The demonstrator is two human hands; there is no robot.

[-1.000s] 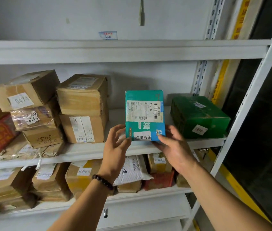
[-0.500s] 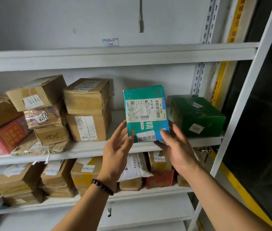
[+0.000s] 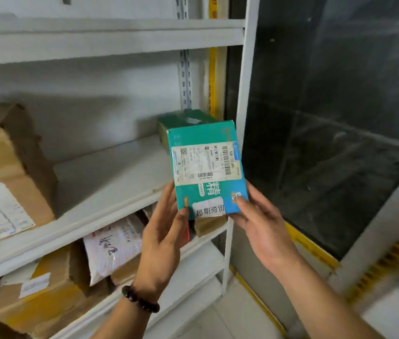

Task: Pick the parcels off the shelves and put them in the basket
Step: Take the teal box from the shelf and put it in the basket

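I hold a teal box (image 3: pixel 205 167) with a white shipping label upright in the air, in front of the right end of the middle shelf (image 3: pixel 110 172). My left hand (image 3: pixel 166 231) pinches its lower left edge, thumb on the front. My right hand (image 3: pixel 259 221) grips its lower right corner, thumb on the blue patch. A dark green box (image 3: pixel 181 119) stands on the shelf just behind the teal one, mostly hidden by it. No basket is in view.
Brown cardboard parcels (image 3: pixel 5 172) are stacked at the left of the middle shelf. The lower shelf holds a white mailer bag (image 3: pixel 112 245) and more cartons (image 3: pixel 46 289). A white upright post (image 3: pixel 245 118) ends the rack; a dark glass panel (image 3: pixel 328 118) is to the right.
Both hands have carried the teal box off the shelf and to the right, toward the rack's end post. My view has swung right and closer, so the left parcels slid out of frame.
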